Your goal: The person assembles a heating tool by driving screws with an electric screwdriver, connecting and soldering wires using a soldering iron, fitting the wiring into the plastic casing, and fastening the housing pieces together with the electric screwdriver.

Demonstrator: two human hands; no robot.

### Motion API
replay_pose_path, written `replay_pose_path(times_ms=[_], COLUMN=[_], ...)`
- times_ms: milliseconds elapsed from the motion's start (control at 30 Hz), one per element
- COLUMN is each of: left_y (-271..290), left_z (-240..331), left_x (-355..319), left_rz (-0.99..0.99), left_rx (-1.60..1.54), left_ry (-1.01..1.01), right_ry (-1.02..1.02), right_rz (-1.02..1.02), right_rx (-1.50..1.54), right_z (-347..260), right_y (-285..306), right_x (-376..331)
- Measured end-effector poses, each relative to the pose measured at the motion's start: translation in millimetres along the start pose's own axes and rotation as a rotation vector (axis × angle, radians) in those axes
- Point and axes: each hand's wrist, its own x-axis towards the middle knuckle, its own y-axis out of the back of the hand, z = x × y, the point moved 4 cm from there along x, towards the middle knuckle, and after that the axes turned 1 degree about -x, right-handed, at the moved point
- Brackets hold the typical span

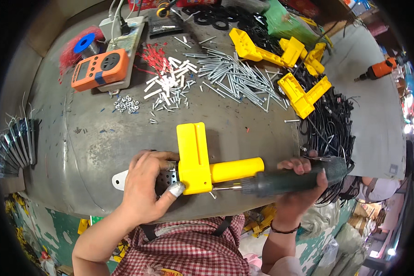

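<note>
My left hand (pixel 145 184) is closed around the metal end of a yellow plastic tool housing (pixel 193 152), its thumb, wrapped in silvery tape, pressing the housing's lower left edge. Between thumb and fingers shows a perforated metal piece (pixel 162 184); a pale flat plate with a hole (pixel 118 181) sticks out on the left. The housing's round yellow handle (pixel 237 169) points right. A black electric screwdriver (pixel 285 182) lies level in my right hand (pixel 293 203), fingers wrapped around its body. Its bit meets the housing's lower right side, beside a small bent wire.
Long screws (pixel 237 76), white sleeves (pixel 170 78), red wire pieces (pixel 155 57) and nuts (pixel 126 104) lie in heaps. An orange power meter (pixel 99 70) and wire spool (pixel 85 44) stand at left. More yellow housings (pixel 303 94) and black cables (pixel 329 124) crowd the right; an orange screwdriver (pixel 382 68) lies beyond.
</note>
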Motion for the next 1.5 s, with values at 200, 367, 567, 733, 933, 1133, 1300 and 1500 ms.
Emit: replay_pose_path(times_ms=[200, 367, 567, 733, 933, 1133, 1300, 1500], left_y=[-1.6, 1.0, -0.6, 3.8, -15.1, -24.1, -20.7, 46.6], left_z=[-0.6, -2.1, -2.4, -6.7, 11.8, 6.6, 11.4, -42.8], left_x=[2.0, -2.0, -1.8, -9.9, -5.5, -7.5, -6.6, 20.5], left_rz=[-0.006, 0.004, -0.013, -0.020, -0.031, -0.057, -0.161, 0.286], left_rx=[0.015, 0.010, -0.026, 0.012, 0.328, 0.423, 0.437, 0.194], left_ry=[-0.012, 0.016, -0.019, 0.011, -0.153, -0.159, -0.137, 0.299], right_ry=[0.015, 0.026, -0.141, -0.029, 0.083, 0.021, 0.033, 0.079], right_rz=[-0.012, 0.057, -0.032, -0.040, 0.012, 0.063, 0.017, 0.110], right_rx=[-0.015, 0.004, 0.279, 0.071, 0.024, 0.126, 0.214, 0.137], right_z=[0.2, 9.0, 15.6, 11.9, -5.4, 11.7, 11.7, 8.6], right_y=[4.2, 2.0, -7.7, -3.6, 8.6, 5.2, 6.9, 11.3], right_x=[-1.3, -3.2, -21.7, -9.7, -6.0, -5.4, -10.3, -17.3])
